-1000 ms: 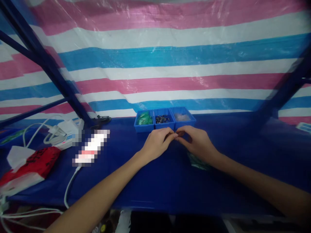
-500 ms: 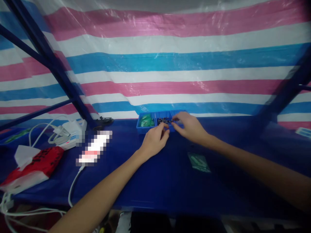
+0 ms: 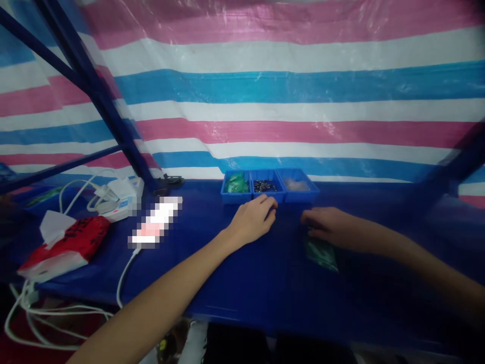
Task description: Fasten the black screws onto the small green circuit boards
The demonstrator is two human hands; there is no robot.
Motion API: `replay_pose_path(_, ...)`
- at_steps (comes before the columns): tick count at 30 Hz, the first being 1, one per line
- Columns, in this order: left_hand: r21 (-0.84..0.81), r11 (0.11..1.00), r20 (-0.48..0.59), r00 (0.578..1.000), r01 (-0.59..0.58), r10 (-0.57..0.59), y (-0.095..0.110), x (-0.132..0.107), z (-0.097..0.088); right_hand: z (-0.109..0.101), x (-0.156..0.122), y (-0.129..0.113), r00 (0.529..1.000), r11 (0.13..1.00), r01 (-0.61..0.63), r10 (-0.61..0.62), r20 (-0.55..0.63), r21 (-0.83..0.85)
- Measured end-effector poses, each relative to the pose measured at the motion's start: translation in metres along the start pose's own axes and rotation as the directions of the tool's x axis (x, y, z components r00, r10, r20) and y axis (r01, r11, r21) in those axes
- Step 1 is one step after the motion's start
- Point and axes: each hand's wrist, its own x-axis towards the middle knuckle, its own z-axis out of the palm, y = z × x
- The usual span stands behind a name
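Note:
My left hand rests at the front edge of the blue parts bins, its fingers curled in; whatever they hold, if anything, is hidden. My right hand, blurred by motion, is bent at the fingers over the top end of a small clear bag with green contents on the table. I cannot make out what is in its fingertips. Of the three bins, the left bin has green packets, the middle one small dark metal parts, and the right one pale, clear-looking pieces.
On the blue table, a blurred-out bright device lies left with a white cable. Beyond it are a power strip, a red tissue pack and a dark cable. Blue frame posts flank a striped sheet.
My right hand has left the bins and come down and to the right to the clear bag. My left hand has shifted slightly right along the bins. The whole view has turned a little.

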Motion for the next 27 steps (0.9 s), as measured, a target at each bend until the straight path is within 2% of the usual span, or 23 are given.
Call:
replay_pose_path(5,0.007,1.000,-0.002,1.000,-0.014,0.014,-0.001,0.000,-0.001,0.019,0.014,0.003,0.995,0.999,0.020,-0.025,-0.094,-0.050)
replay_pose_path(10,0.011,1.000,0.008,1.000,-0.008,0.008,0.001,0.000,-0.002,0.014,0.031,-0.013,0.985,0.996,0.000,-0.015,-0.174,-0.085)
replay_pose_path(15,0.024,1.000,0.032,0.999,-0.007,0.007,0.001,0.001,-0.001,0.005,0.046,-0.035,0.952,0.997,-0.028,0.049,-0.303,0.073)
replay_pose_path(19,0.041,0.999,0.031,0.999,-0.035,0.033,0.000,0.001,0.000,0.012,0.046,-0.048,0.908,0.962,-0.049,0.154,-0.390,0.267)
replay_pose_path(22,0.042,0.998,0.030,0.998,-0.056,0.055,-0.001,0.000,0.001,0.019,0.040,-0.049,0.896,0.946,-0.052,0.186,-0.403,0.320)
replay_pose_path(27,0.014,0.998,0.035,0.997,-0.065,0.064,0.000,-0.001,0.001,0.025,0.036,-0.041,0.911,0.951,-0.039,0.161,-0.380,0.307)
